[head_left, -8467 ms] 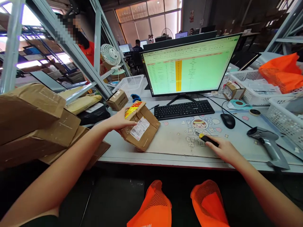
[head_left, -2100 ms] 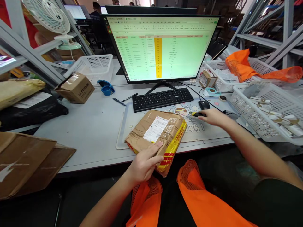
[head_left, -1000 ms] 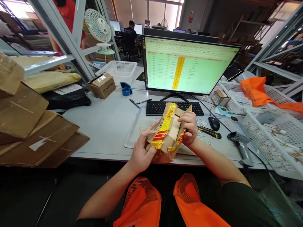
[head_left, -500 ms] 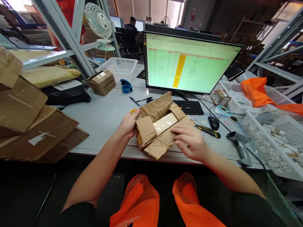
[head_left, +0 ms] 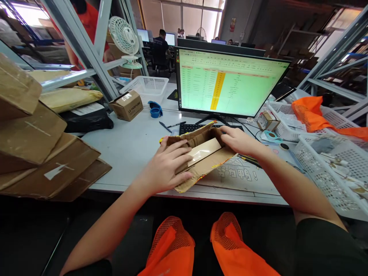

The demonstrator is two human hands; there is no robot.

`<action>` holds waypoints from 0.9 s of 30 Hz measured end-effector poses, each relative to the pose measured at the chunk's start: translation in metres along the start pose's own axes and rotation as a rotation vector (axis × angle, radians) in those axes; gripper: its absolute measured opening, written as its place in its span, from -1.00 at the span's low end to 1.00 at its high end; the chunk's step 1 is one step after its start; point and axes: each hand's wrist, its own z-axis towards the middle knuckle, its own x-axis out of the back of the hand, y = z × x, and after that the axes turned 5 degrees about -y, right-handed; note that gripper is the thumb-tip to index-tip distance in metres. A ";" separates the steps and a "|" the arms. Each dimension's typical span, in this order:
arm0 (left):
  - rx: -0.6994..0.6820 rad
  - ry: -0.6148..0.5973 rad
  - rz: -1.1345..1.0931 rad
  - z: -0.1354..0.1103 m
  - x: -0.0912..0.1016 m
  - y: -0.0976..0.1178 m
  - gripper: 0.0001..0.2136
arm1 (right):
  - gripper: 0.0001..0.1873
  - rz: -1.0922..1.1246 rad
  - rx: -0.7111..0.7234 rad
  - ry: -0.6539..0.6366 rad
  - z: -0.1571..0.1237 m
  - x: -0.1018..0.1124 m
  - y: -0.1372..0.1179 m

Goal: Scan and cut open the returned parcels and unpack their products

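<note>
An opened cardboard box [head_left: 212, 161] with yellow and red printing along its torn edges rests at the desk's front. Inside it lies a shiny cream-coloured flat package [head_left: 204, 150], partly covered. My left hand [head_left: 165, 165] lies across the box's left end, fingers spread over the flap there. At the opposite end, my right hand [head_left: 237, 140] grips the box wall, its fingertips partly hidden inside the opening. Behind the box, a keyboard [head_left: 186, 128] is mostly covered. A yellow and black utility knife [head_left: 250, 159] lies under my right forearm.
A monitor [head_left: 232, 84] stands behind. Stacked cartons [head_left: 71, 165] crowd the left, near a small perfume box [head_left: 128, 105], a blue lidded container [head_left: 155, 110] and pens [head_left: 172, 125]. White baskets [head_left: 324, 172] line the right side. A person in red [head_left: 89, 23] stands beyond the frame.
My left hand has shifted from the box's far left corner to lie over its left end. My right hand has moved from the front flap to the right end. The end flaps no longer cover the opening.
</note>
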 end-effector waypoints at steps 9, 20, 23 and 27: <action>0.196 0.881 -0.179 -0.017 -0.052 -0.012 -0.74 | -0.59 -0.290 0.398 0.366 -0.031 0.001 -0.009; 0.171 0.618 -0.745 -0.057 -0.103 -0.028 -0.16 | -0.47 -0.588 0.583 -0.162 0.006 -0.016 -0.050; 0.311 0.335 -0.787 -0.076 -0.123 -0.057 0.00 | -0.44 -0.621 0.558 -0.128 0.010 -0.015 -0.046; 0.542 0.306 -0.710 -0.079 -0.139 -0.074 -0.21 | -0.49 -0.663 0.614 -0.172 0.013 -0.009 -0.055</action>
